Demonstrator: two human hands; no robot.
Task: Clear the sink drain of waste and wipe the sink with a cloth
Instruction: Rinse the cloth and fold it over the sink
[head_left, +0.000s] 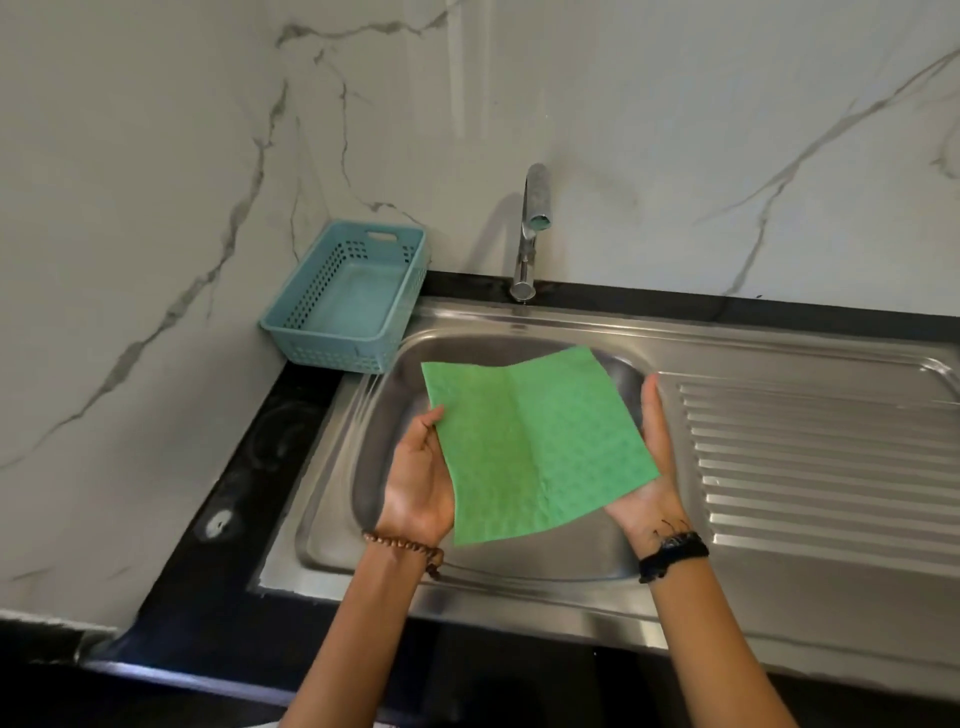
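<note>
A green square cloth (535, 441) is spread out flat above the steel sink bowl (374, 415), with a fold crease down its middle. My left hand (418, 480) lies palm up under the cloth's left edge, its fingers hidden beneath the cloth. My right hand (652, 467) supports the right edge, palm up, fingers straight along the side. Both hands carry the cloth from below. The cloth hides the bottom of the bowl and the drain.
A light blue perforated plastic basket (348, 301) stands at the back left corner on the black counter (249, 467). The chrome tap (530, 228) rises behind the bowl. A ribbed steel draining board (821, 467) extends to the right. Marble walls close the back and left.
</note>
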